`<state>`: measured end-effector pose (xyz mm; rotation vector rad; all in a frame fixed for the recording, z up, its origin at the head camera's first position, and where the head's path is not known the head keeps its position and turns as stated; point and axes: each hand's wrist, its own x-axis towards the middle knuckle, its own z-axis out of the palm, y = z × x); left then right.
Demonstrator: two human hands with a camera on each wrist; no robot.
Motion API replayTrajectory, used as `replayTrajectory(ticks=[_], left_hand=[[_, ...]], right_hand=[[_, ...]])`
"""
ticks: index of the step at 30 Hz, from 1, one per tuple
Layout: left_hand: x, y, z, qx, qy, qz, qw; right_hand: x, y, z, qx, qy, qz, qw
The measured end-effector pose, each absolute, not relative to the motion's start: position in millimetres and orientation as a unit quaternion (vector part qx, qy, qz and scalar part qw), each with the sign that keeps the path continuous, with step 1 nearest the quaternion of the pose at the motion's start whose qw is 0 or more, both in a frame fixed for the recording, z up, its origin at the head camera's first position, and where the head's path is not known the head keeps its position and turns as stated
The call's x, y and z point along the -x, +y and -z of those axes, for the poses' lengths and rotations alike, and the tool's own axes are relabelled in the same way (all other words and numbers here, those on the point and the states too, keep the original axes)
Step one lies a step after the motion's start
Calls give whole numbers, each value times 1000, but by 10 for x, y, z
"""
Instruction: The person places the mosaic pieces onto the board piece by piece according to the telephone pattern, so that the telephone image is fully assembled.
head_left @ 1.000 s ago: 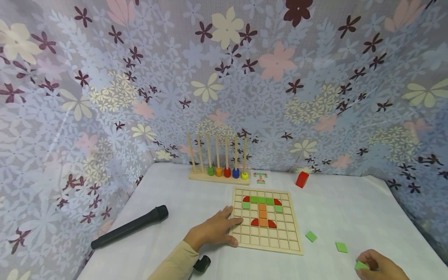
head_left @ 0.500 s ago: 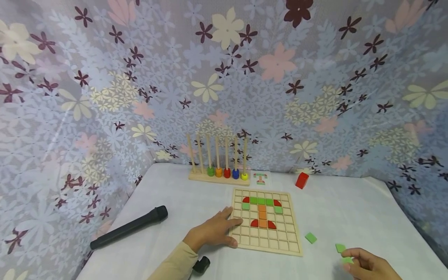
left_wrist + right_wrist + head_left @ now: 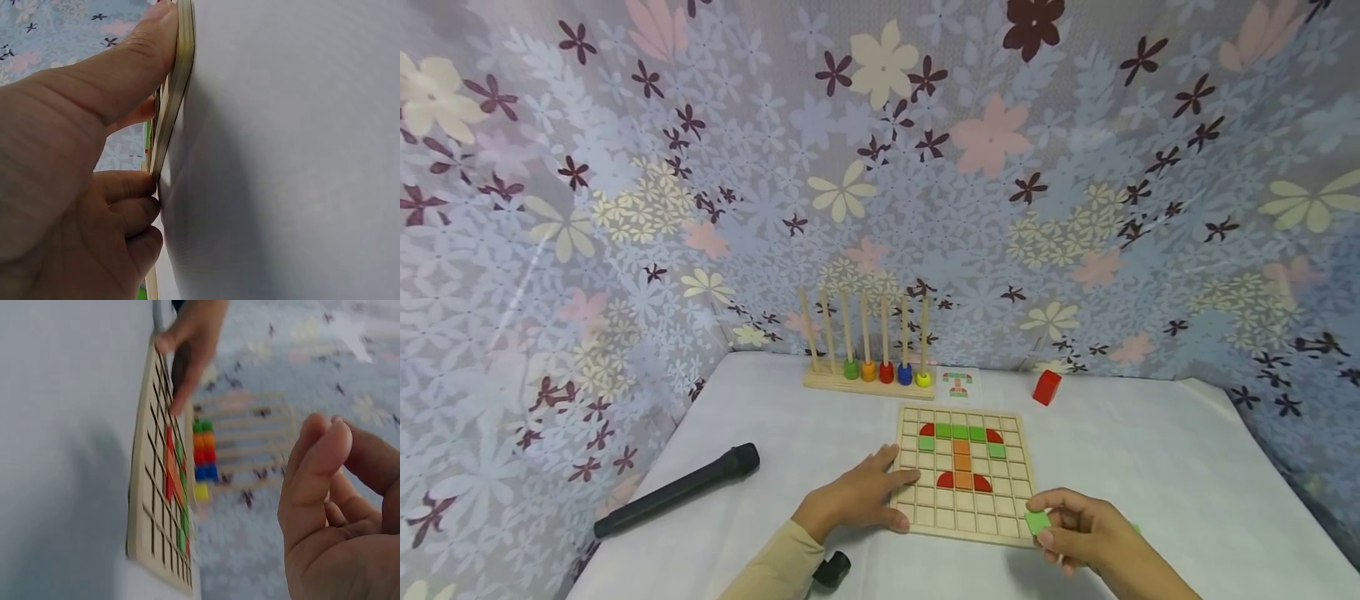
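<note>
A square wooden grid board (image 3: pixel 925 514) lies on the table, with red quarter-round, green and orange tiles set in its cells in a T-like figure. My left hand (image 3: pixel 859 493) rests on the board's left edge, thumb and fingers touching the rim, also seen in the left wrist view. At the board's front right corner, my right hand (image 3: pixel 1086 529) pinches a green square tile (image 3: pixel 1037 522) between thumb and fingers. In the right wrist view the fingers hide that tile. Another green tile (image 3: pixel 1137 528) peeks out behind the right hand.
Behind the board stand a wooden peg abacus (image 3: pixel 868 385) with coloured beads and a small pattern card (image 3: pixel 958 383). A red block (image 3: pixel 1047 387) is at the back right. A black microphone (image 3: pixel 677 490) lies left; a short black object (image 3: pixel 832 570) is near the left forearm.
My right hand has carried the green tile leftward from the table's right side to the board's front right corner, covering a loose green tile. The left hand stays put.
</note>
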<state>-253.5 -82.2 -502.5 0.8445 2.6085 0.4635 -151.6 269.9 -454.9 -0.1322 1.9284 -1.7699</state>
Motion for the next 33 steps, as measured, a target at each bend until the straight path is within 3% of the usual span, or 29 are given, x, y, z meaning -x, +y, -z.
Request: replayTrajectory(ticks=[6,15,27,33], left_hand=[[2538,-823,5017,-296,925,-162,175],[2521,-824,5035,-295,924,-167,177],[2521,-820,5016,-297,925,-162,173],[2517,-818,5018,-299,926,-159,170]], right_hand=[[1728,2478,4566,86,711,652,249],[2034,2259,4837,59,756,622,198],[2080,2209,4914,17,880,464,98],[2102,2218,4954,82,919,378,78]])
